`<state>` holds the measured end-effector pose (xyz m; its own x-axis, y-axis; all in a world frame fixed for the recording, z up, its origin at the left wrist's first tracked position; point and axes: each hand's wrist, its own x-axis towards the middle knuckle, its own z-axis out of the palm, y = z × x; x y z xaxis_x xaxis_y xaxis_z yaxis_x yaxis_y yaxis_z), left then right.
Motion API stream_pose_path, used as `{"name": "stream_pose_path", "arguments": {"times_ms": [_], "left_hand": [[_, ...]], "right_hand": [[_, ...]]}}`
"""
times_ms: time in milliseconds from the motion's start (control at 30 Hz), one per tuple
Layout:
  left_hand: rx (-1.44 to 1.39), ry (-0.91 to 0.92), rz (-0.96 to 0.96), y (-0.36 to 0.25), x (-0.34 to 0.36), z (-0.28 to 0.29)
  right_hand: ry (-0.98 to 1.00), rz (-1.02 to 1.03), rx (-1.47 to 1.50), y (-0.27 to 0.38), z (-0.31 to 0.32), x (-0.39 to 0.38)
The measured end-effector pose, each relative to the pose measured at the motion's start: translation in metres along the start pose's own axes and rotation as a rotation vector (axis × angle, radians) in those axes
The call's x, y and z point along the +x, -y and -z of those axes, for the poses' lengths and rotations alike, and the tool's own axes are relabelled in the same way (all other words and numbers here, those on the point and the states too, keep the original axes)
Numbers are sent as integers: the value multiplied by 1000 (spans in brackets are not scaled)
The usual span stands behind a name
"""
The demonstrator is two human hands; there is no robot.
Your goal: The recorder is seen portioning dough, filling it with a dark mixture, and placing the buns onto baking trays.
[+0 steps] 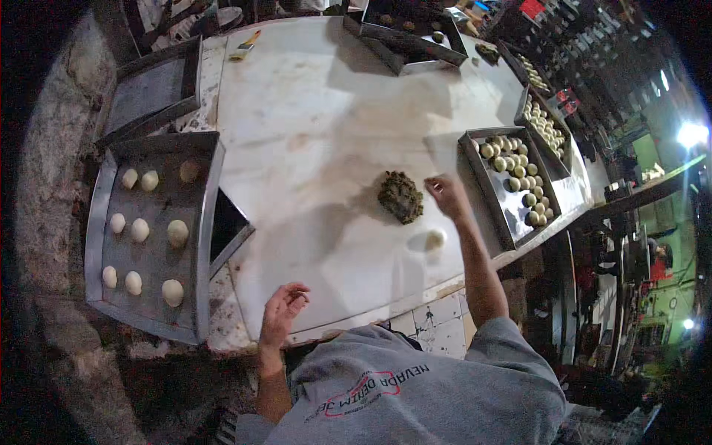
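My left hand hovers over the front edge of the white worktop, fingers apart and loosely bent, with nothing visible in them. My right hand has curled fingers just right of a lumpy dark-green mass on the worktop; whatever it may hold is too small to make out. A pale smudge lies below that mass. Close to my right hand, a metal tray holds several rows of small pale round balls.
At left, a metal tray holds several pale dough balls, with another tray behind. More ball-filled trays line the right. A dark tray and a brush sit at the back of the worktop.
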<state>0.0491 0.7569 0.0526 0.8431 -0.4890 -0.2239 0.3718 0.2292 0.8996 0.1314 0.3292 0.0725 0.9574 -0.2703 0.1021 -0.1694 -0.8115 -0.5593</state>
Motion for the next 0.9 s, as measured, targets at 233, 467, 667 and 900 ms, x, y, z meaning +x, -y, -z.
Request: {"name": "stream_pose_path", "arguments": {"times_ms": [233, 467, 667, 900], "left_hand": [[885, -846, -468, -61, -28, 49], [1406, -1069, 93, -69, -25, 62], [1428, -1050, -111, -155, -67, 87], [1477, -1021, -43, -283, -100, 98]], "right_hand": [[72, 224, -189, -1, -43, 4], [-243, 261, -237, -47, -66, 16], [-247, 430, -23, -44, -67, 16], [281, -33, 543, -9, -68, 21]]}}
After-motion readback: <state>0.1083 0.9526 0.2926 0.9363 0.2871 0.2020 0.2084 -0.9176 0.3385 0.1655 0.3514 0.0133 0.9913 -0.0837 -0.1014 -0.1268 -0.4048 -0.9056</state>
